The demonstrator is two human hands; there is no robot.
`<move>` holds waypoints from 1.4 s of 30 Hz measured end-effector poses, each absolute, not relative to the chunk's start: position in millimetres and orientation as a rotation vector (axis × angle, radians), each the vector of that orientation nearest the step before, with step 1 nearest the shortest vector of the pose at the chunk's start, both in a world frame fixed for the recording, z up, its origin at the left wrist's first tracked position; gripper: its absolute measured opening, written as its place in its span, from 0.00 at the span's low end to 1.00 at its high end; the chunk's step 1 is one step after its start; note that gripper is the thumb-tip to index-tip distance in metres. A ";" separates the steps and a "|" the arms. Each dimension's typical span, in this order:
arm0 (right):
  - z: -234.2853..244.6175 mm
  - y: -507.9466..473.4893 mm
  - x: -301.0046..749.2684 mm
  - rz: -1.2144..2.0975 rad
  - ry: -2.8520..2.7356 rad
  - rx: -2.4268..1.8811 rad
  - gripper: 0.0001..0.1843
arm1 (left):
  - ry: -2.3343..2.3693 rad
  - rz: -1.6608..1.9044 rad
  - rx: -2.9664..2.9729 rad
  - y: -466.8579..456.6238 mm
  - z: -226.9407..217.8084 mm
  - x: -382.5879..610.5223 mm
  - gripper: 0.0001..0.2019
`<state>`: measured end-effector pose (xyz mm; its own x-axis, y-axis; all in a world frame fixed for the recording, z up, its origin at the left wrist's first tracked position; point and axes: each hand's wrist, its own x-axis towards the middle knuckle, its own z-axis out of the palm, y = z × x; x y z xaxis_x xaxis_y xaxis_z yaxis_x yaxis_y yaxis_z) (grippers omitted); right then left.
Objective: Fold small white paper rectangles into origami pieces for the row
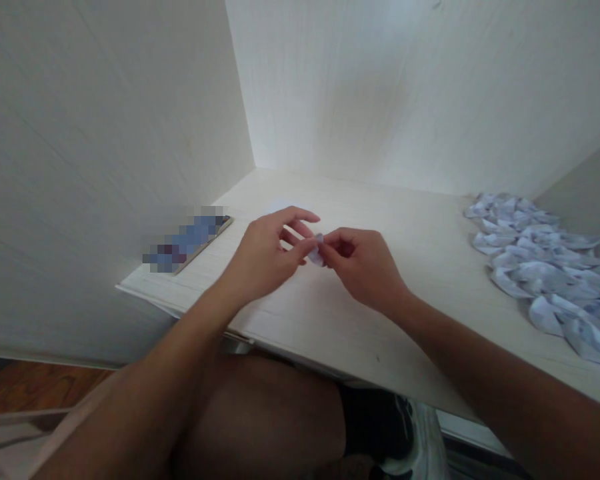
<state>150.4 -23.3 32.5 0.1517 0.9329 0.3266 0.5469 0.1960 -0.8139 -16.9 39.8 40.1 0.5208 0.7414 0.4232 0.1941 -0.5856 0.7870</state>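
Both hands meet above the pale wooden desk (430,267) and pinch a small folded piece of white paper (317,255) between them. My left hand (267,257) grips it with thumb and fingertips, its index finger stretched over the top. My right hand (363,267) is curled, thumb and forefinger pressed on the paper's right side. Most of the paper is hidden by the fingers. Another white sheet (280,205) lies flat on the desk just behind my left hand.
A heap of several folded white paper pieces (545,267) covers the desk's right end. A phone (193,243) lies by the left wall. White walls enclose the desk at left and back. My knees are below the front edge.
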 end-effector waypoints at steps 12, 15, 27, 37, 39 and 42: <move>25.0 -14.4 166.3 1.326 -1.690 -1.203 0.09 | 0.571 0.381 2.567 42.3 43.9 -54.6 0.03; 28.3 -15.1 167.5 1.217 -1.715 -1.228 0.03 | 0.550 0.416 2.604 46.5 36.8 -53.4 0.04; 22.8 -22.8 161.5 0.203 -2.252 -1.219 0.10 | 0.474 0.729 2.626 55.6 21.4 -64.5 0.05; 19.5 -28.3 152.3 -0.067 -2.130 -1.134 0.08 | 0.388 0.986 2.751 50.6 25.4 -70.0 0.07; 20.3 -29.7 151.9 -0.124 -2.113 -1.123 0.08 | 0.380 1.059 2.772 49.3 24.2 -70.0 0.07; 23.3 -31.7 152.2 -0.201 -2.089 -1.101 0.07 | 0.434 1.201 2.745 46.0 21.8 -67.7 0.05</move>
<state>152.2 -31.7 23.3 -0.3465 0.6436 0.6825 0.7620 0.6174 -0.1953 -67.7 46.0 21.8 0.6454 0.3043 0.7007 0.2143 -0.9525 0.2163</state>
